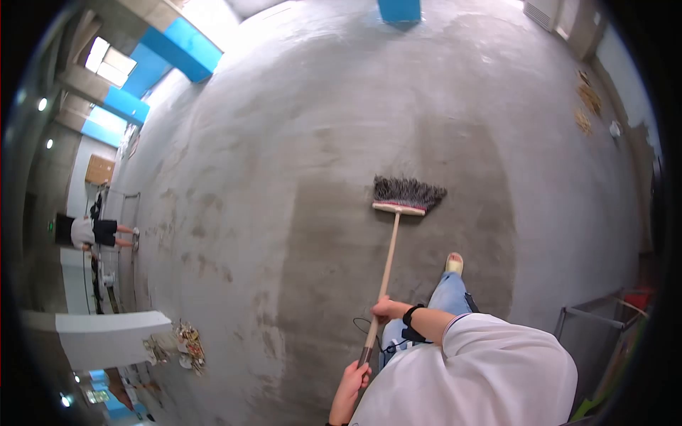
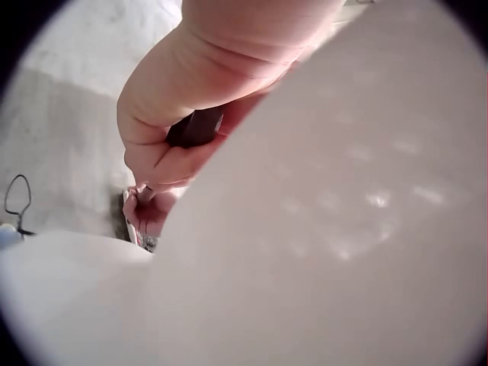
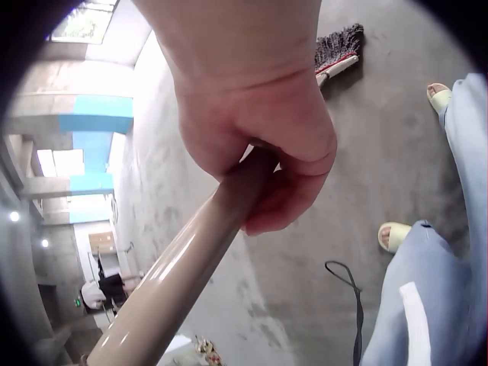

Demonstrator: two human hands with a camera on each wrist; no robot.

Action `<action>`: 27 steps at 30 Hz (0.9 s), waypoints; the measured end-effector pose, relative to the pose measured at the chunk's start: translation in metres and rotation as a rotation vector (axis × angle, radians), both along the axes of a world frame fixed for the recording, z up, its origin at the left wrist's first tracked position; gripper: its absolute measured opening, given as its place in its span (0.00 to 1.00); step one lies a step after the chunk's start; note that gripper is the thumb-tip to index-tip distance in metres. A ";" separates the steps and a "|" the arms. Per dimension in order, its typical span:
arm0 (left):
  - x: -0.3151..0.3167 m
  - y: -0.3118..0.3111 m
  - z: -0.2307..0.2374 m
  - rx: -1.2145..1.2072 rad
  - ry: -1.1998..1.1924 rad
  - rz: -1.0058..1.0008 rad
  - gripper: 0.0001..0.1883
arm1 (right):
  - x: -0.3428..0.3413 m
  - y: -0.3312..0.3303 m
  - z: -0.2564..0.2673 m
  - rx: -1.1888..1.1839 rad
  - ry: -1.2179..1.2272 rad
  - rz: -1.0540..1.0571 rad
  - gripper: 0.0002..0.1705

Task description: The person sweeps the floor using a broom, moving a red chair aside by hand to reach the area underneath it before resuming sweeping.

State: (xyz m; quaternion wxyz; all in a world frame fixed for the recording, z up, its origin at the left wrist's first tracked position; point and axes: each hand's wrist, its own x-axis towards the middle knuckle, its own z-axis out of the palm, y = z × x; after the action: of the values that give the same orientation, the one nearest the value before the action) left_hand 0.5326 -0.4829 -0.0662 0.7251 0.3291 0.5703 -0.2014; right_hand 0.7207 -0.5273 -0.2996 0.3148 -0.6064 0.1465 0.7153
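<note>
A long-handled mop stands out from the body in the head view, its grey fringed mop head (image 1: pixel 408 192) flat on the floor. My left hand (image 1: pixel 349 383) grips the dark upper end of the pole (image 1: pixel 364 355); the left wrist view shows the fingers of this hand (image 2: pixel 164 152) around the dark grip (image 2: pixel 197 128). Farther down, my right hand (image 1: pixel 386 309) is wrapped around the pale wooden pole (image 1: pixel 389 263). Seen from the right wrist, that hand (image 3: pixel 255 145) encircles the pole (image 3: pixel 175 267), and the mop head (image 3: pixel 339 52) lies beyond it. A white shirt hides much of the left wrist view.
Darker, damp-looking patches mark the grey concrete floor (image 1: pixel 320 241) around the mop. A sandalled foot (image 1: pixel 455 264) is right of the pole. Debris (image 1: pixel 188 348) lies by a white pillar at lower left. Another person (image 1: pixel 96 231) stands at far left; a metal frame (image 1: pixel 593 317) is at right.
</note>
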 end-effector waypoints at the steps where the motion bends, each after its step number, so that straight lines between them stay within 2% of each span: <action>1: -0.027 0.003 -0.003 0.047 0.007 -0.053 0.06 | -0.022 0.007 0.000 -0.035 0.021 0.013 0.39; 3: -0.079 0.005 -0.006 0.095 0.014 -0.087 0.09 | -0.071 0.016 -0.012 -0.001 0.085 0.106 0.43; 5: -0.097 0.000 0.001 0.737 -0.019 -0.560 0.18 | -0.085 0.026 -0.018 -0.039 0.085 0.138 0.42; 6: -0.105 -0.004 0.006 0.783 0.092 -0.586 0.22 | -0.100 0.027 -0.022 -0.091 0.069 0.143 0.41; 9: -0.137 -0.014 -0.013 0.835 0.147 -0.468 0.18 | -0.141 0.025 -0.029 -0.164 0.007 0.207 0.40; 11: -0.148 -0.021 -0.020 0.861 0.210 -0.476 0.18 | -0.158 0.021 -0.025 -0.188 -0.031 0.257 0.39; 13: -0.141 -0.021 -0.043 0.963 0.147 -0.462 0.15 | -0.149 0.020 -0.033 -0.119 -0.207 0.200 0.38; 15: -0.154 -0.028 -0.060 0.997 0.122 -0.510 0.15 | -0.156 0.013 -0.046 -0.121 -0.247 0.194 0.39; 17: -0.149 -0.034 -0.067 1.039 0.085 -0.541 0.13 | -0.151 0.002 -0.054 -0.042 -0.260 0.261 0.39; 19: -0.129 -0.024 -0.063 1.013 0.080 -0.521 0.13 | -0.126 0.011 -0.037 -0.054 -0.228 0.279 0.41; 21: -0.129 -0.026 -0.056 0.992 0.083 -0.531 0.13 | -0.129 0.007 -0.043 -0.036 -0.196 0.216 0.41; 22: -0.117 -0.035 -0.066 1.017 0.073 -0.546 0.13 | -0.120 0.001 -0.051 -0.030 -0.314 0.208 0.40; 25: -0.094 -0.041 -0.103 1.015 0.071 -0.561 0.12 | -0.075 0.001 -0.060 -0.044 -0.246 0.231 0.38; 27: -0.062 -0.041 -0.106 0.986 0.086 -0.557 0.13 | -0.052 0.007 -0.093 -0.058 -0.247 0.298 0.41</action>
State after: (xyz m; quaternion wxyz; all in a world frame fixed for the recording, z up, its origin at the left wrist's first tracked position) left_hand 0.4703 -0.5238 -0.1725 0.3813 0.7582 0.5178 -0.1082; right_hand 0.6692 -0.5199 -0.3923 0.2034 -0.7132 0.0357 0.6699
